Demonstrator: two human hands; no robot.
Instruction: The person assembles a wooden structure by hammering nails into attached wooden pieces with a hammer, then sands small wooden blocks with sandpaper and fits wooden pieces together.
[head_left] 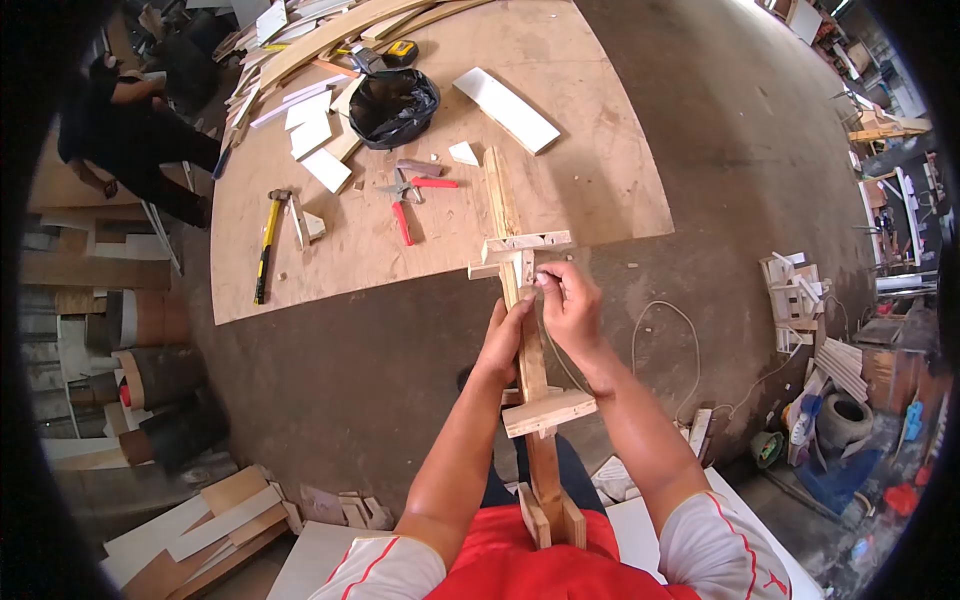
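At far left, a person in dark clothing [125, 135] stands beside the desk [350, 245]. On its near left part lies a hammer [267, 250], head away; to its right, a red-handled cutting tool [402, 222]. The left hand [499, 343], partly closed, grips the wooden post [534, 350] from the left, thumb on top. The post's long axis runs from near to far, its far end tilting slightly left and reaching over the desk. The far crosspiece [540, 241] lies across the post, just beyond both hands; the right fingertips are nearer to it than the left palm. The right hand [571, 308] is drawn into a pinch at the post's right side, short of this crosspiece; whether it holds anything small cannot be told. At right, a thin cable [697, 345] loops on the floor [735, 260].
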